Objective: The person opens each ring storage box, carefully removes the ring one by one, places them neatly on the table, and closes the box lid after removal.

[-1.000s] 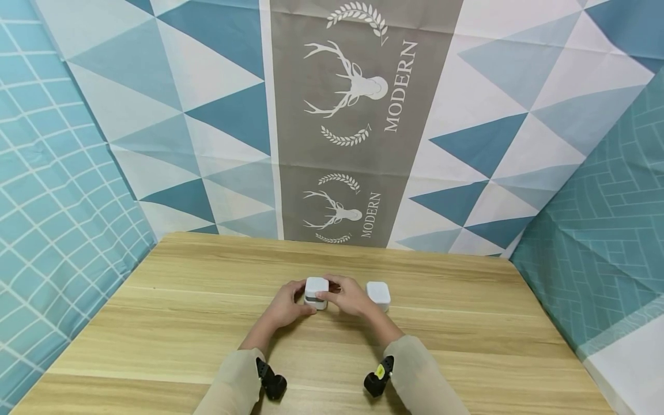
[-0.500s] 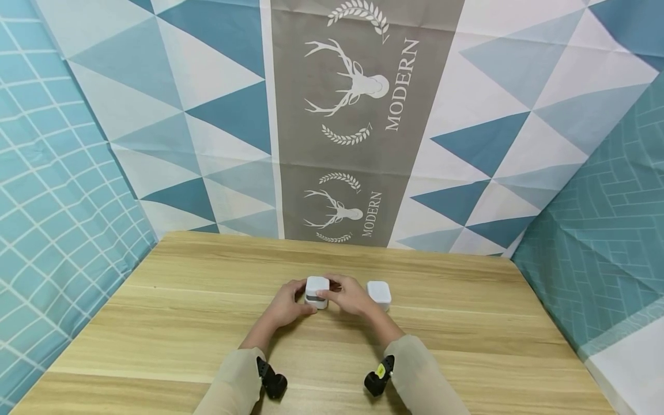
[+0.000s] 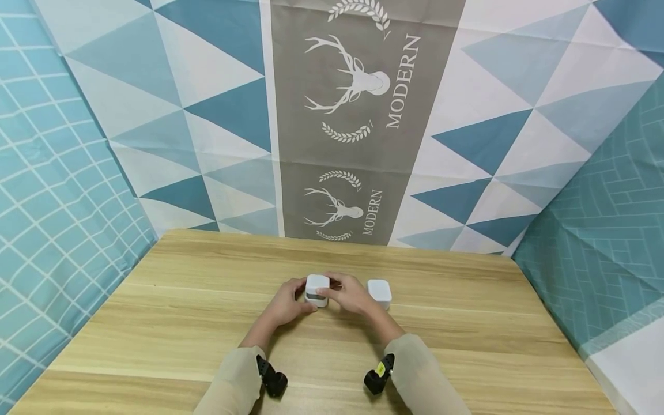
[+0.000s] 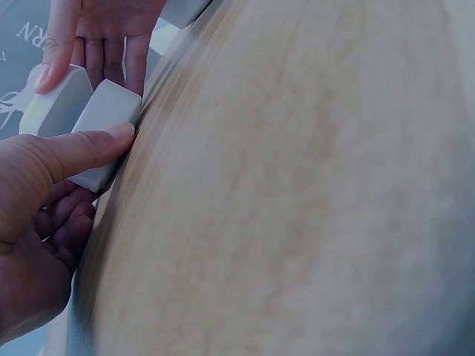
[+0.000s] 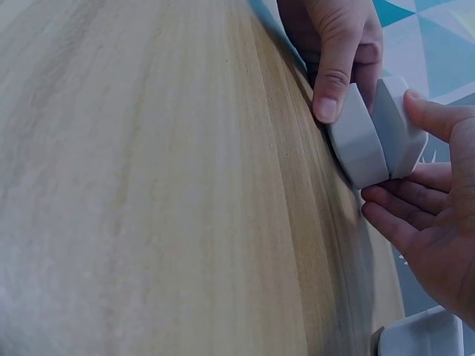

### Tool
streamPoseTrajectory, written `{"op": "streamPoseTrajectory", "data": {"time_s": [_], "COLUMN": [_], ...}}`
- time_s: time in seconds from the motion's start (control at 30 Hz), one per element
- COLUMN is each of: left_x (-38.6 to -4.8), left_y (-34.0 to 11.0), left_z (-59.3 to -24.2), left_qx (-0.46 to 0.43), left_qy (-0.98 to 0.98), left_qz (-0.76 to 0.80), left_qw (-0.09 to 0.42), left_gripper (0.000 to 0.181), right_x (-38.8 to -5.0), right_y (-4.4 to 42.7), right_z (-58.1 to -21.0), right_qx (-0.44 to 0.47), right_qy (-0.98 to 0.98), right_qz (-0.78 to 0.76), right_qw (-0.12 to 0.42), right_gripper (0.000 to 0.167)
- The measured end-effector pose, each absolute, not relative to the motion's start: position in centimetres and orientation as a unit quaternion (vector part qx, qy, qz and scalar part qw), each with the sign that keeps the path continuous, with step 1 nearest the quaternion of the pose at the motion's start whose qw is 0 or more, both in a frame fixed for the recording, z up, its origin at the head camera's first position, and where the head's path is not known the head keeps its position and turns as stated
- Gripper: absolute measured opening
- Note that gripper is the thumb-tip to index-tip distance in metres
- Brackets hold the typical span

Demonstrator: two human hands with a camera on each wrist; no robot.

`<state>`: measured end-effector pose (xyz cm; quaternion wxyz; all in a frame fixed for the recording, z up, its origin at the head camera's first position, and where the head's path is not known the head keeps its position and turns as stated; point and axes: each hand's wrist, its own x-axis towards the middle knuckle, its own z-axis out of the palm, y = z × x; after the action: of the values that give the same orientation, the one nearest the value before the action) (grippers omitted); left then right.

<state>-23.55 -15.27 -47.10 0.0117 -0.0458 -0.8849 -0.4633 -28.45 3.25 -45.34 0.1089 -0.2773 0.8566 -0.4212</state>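
Two white rounded-square pieces stand one above the other near the table's middle; whether they are solid or hollow, I cannot tell. My left hand point(image 3: 285, 302) grips the lower white piece point(image 4: 107, 111), its thumb on the near side. The upper white piece point(image 5: 401, 137) is pinched in my right hand point(image 3: 350, 294), thumb in front and fingers behind. A wedge-shaped gap shows between the pieces in the right wrist view, narrowing toward the right hand's fingers. The upper piece looks tilted. The fingers behind both pieces are partly hidden in the head view.
Just right of the right hand, a third white rounded-square piece point(image 3: 379, 291) lies on the wooden table point(image 3: 207, 323). A patterned cloth point(image 3: 342, 115) hangs behind the table's back edge. Blue cloth point(image 3: 52, 190) lines the left side and teal cloth point(image 3: 602, 248) the right.
Both hands keep nearly the same place and hold. The band between the two pieces looks a little lighter in the head view. The head view itself has shifted slightly.
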Motion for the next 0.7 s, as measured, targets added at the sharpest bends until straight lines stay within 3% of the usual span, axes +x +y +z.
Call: {"op": "streamPoseTrajectory", "data": {"time_s": [0.7], "left_x": [-23.57], "left_y": [-15.25], "left_z": [-47.03], "left_qx": [-0.04], "left_qy": [-0.886], "left_qz": [-0.461], "left_qw": [0.008], "left_gripper": [0.067], "right_x": [-28.61], "right_y": [3.2], "right_z": [-45.24], "right_qx": [-0.273], "right_qy": [0.859], "right_qz": [-0.419], "right_qw": [0.11], "right_gripper": [0.059]}}
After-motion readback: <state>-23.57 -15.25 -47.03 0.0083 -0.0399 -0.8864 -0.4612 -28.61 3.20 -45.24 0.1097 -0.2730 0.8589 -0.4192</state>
